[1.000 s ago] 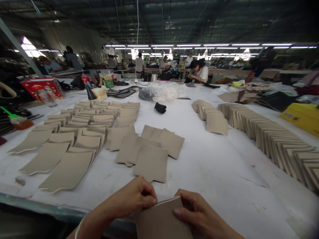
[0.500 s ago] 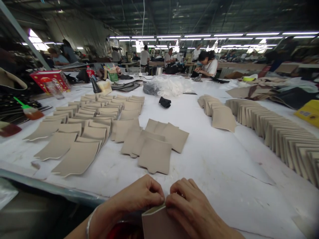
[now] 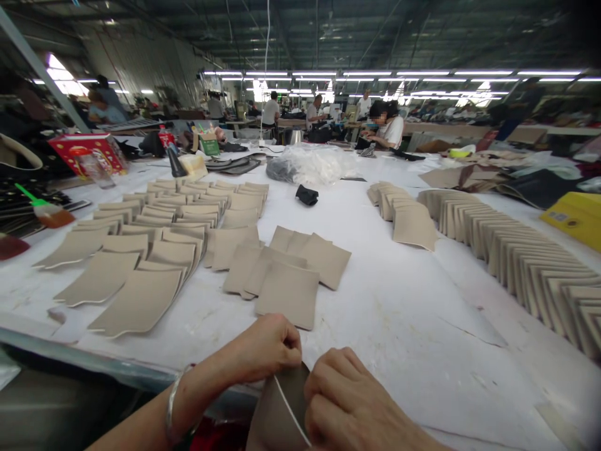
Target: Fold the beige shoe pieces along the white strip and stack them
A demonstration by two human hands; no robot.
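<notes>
At the table's near edge, a taupe leather-like piece with a pale edge line is held between my two hands. My left hand, with a silver bangle on its wrist, pinches the top of the piece. Lower down, my right hand has its fingers curled and closed on the right side of the same piece. Its fingertips are partly hidden. Just beyond my hands lies a loose group of similar taupe panels.
Overlapping rows of taupe panels cover the table's left, and a long fanned row lines the right. Farther back are a black bundle, clear plastic bags, a red box and a yellow box. Several people work behind.
My left hand has moved up and slightly left, pulling the top of the piece with it. The piece now stands taller and folded differently. My right hand has shifted slightly left and down.
</notes>
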